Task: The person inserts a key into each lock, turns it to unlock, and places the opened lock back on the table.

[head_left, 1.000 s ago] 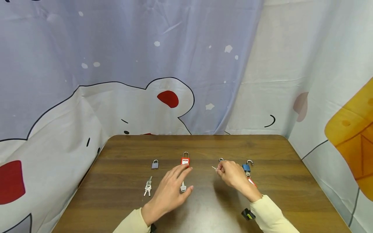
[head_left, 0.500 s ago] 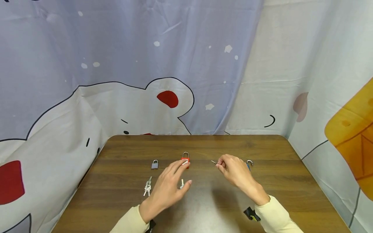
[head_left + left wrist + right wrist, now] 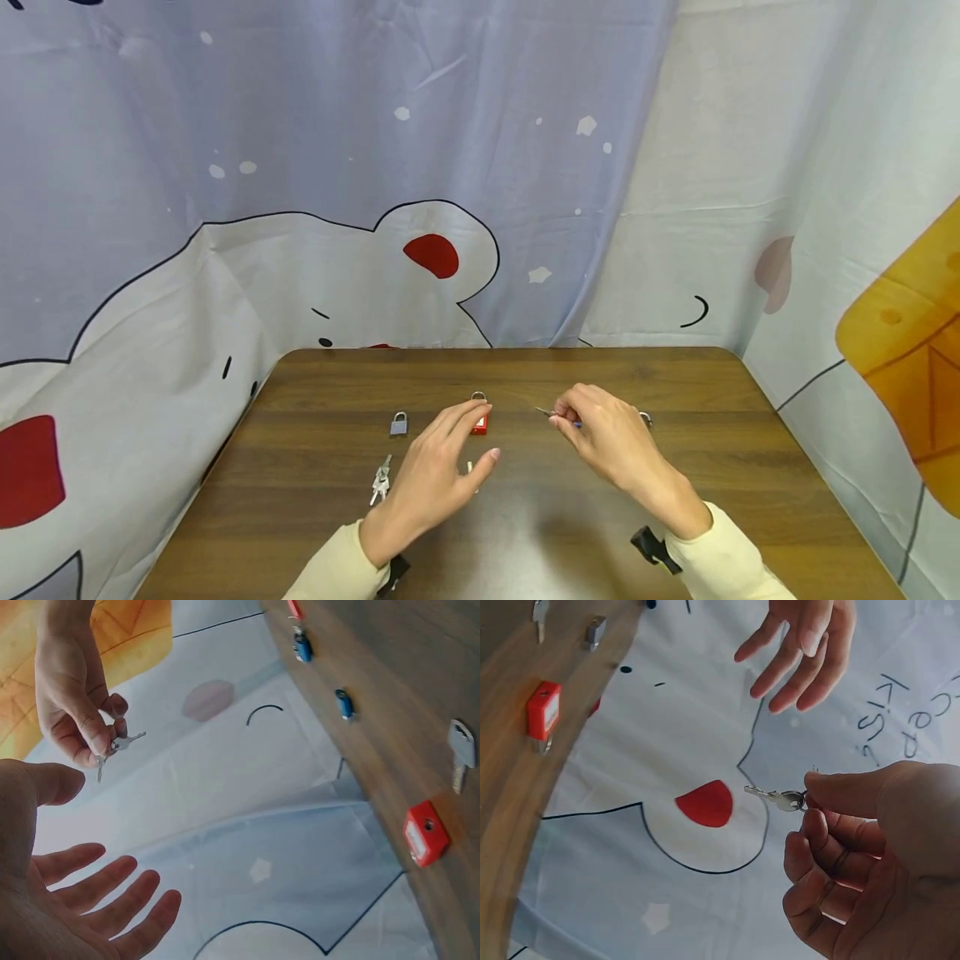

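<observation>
My right hand [image 3: 611,437] is raised over the table and pinches small silver keys [image 3: 784,799] on a ring between thumb and index finger. One key points left, towards my other hand. My left hand [image 3: 429,477] hovers palm down with fingers spread and holds nothing. Beyond its fingertips lies a red padlock [image 3: 479,427], partly covered in the head view. A larger silver key [image 3: 462,746] on the table is mostly hidden under the left hand there. Two blue padlocks, a small one [image 3: 344,703] and one with a red tag [image 3: 302,646], are largely behind the right hand.
A grey padlock [image 3: 398,426] sits left of the red one, with a bunch of keys [image 3: 381,479] nearer the front. The wooden table [image 3: 337,379] ends at a patterned curtain [image 3: 525,167] behind.
My right hand has lifted the keys up from near the small blue padlock and drawn slightly back. My left hand has risen slightly, covering more of the red padlock.
</observation>
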A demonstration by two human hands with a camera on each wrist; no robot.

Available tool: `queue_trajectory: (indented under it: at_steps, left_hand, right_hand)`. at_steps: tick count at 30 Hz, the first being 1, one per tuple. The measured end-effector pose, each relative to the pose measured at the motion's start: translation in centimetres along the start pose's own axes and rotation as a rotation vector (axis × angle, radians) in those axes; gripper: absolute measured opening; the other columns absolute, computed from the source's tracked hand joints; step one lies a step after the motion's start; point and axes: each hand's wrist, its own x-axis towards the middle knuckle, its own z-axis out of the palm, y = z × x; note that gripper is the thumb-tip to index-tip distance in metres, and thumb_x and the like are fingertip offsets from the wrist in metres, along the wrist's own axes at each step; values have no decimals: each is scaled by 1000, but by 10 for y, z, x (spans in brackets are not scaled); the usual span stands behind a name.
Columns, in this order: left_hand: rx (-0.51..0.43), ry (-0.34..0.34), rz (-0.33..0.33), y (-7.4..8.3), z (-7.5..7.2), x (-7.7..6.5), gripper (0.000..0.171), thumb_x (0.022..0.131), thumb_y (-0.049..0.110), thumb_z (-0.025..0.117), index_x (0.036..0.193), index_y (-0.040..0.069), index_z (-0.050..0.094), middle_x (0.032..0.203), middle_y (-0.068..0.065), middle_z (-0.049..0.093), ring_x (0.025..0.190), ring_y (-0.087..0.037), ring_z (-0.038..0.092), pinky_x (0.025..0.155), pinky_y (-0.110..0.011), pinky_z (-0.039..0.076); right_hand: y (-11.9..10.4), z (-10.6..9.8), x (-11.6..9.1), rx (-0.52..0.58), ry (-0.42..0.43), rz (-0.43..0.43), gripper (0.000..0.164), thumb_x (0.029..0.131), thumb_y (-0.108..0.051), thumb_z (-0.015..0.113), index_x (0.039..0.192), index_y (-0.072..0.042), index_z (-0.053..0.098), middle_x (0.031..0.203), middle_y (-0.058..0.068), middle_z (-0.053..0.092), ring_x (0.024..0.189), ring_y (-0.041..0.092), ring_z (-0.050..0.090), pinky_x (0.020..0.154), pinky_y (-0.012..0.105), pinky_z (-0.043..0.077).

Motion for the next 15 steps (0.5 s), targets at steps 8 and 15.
queue_trajectory:
  at_steps: [8,15]
  left_hand:
    - [-76,88,66,13,-4,12,51,84,31,66,130,16,51,127,2,58,119,-12,53,98,-31,46]
    - [-144,108,97,25,-3,19,43,87,27,64,127,14,54,123,-1,60,108,-12,58,84,-26,52]
  right_hand:
    - [-11,-12,1,15,50,-73,17,77,-23,76,78,-24,59,73,-18,53,68,-1,50,56,17,43]
    - [-20,-16,1,46,60,-131,17,76,-20,76,80,-22,60,74,-16,55,69,-2,49,56,16,44]
